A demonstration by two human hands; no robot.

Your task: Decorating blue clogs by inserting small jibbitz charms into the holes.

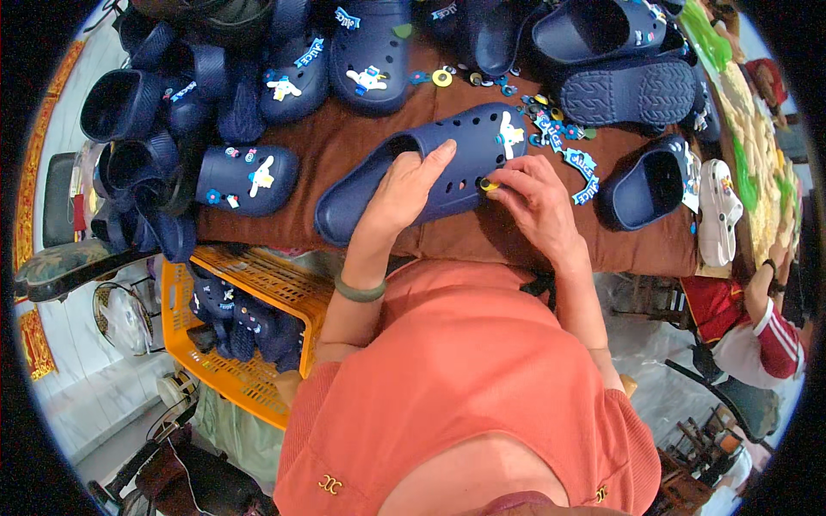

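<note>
A navy foam clog lies on the brown cloth-covered table, toe pointing right and away from me. My left hand grips it by the near side, thumb stretched along the upper. Between the thumb and fingers of my right hand is a small round yellow-and-black shoe charm, held against the holes near the toe. A white character charm sits on the toe above those fingers. Beyond the clog lies a pile of loose charms, with blue banner-shaped charms beside it.
Navy clogs crowd the left side, including a decorated one, and the back. Another navy clog and a white clog lie at right. An orange crate of clogs stands below left. A co-worker's arm shows far right.
</note>
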